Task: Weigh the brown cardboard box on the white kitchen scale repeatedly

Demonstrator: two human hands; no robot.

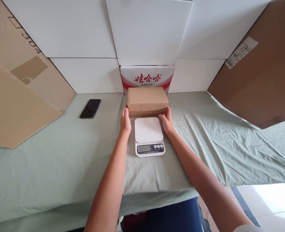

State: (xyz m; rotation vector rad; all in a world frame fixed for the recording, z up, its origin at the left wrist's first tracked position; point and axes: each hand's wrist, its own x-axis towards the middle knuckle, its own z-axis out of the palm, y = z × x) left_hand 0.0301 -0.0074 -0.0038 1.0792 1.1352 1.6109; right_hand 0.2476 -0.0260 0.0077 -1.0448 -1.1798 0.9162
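Note:
A closed brown cardboard box (147,98) is held between my two hands, just behind a white kitchen scale (149,130). My left hand (125,120) presses on the box's left side, thumb upward. At the right front corner, my right hand (166,120) grips the box, its thumb along the front face. The fingers behind and under the box are partly hidden. Nothing rests on the scale's platform, and its display with several buttons faces me. Whether the box touches the cloth or is slightly lifted, I cannot tell.
On the left of the green cloth (84,154) lies a black phone (90,108). A white and red carton (147,75) stands behind the box against white panels (84,29). Large cardboard sheets flank the table on the left (23,96) and right (260,77).

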